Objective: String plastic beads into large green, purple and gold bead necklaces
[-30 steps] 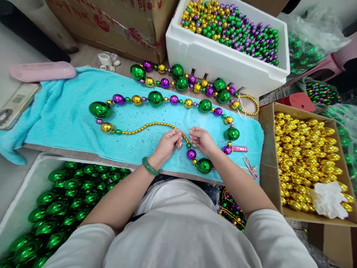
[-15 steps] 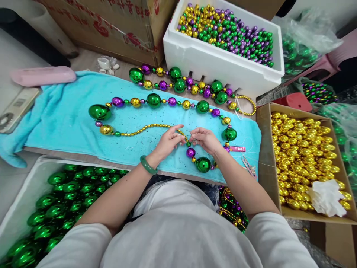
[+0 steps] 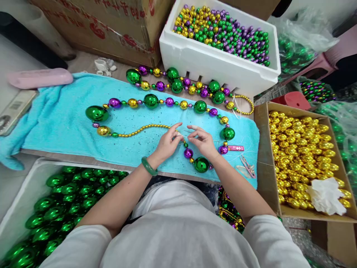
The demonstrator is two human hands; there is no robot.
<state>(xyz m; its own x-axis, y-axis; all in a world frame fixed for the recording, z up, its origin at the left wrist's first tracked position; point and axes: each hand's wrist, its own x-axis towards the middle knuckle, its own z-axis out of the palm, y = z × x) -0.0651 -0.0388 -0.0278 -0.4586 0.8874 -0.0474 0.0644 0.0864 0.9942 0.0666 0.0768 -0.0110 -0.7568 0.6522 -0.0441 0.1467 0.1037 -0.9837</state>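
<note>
A bead necklace [image 3: 151,101] of green, purple and gold balls lies in a loop on the turquoise towel [image 3: 69,123]. Its run of small gold beads [image 3: 145,128] leads to my left hand [image 3: 168,143], which pinches thin white thread at the small beads, index finger raised. My right hand [image 3: 203,143] pinches the thread a short way to the right, its other fingers spread. Just below my hands hang a purple bead [image 3: 188,153] and a large green bead [image 3: 201,164], resting on the towel. My fingers partly hide the small beads between them.
A second bead necklace [image 3: 176,86] lies behind. A white foam box [image 3: 212,59] of small beads stands at the back, a carton [image 3: 273,163] of gold beads at right, a foam bin [image 3: 26,182] of green beads at left. Snips [image 3: 248,166] lie near a pink label [image 3: 235,148].
My right hand has turned and opened its upper fingers, drawing the thread slightly away from my left hand. The whole view has shifted a little; the left hand keeps its pinch.
</note>
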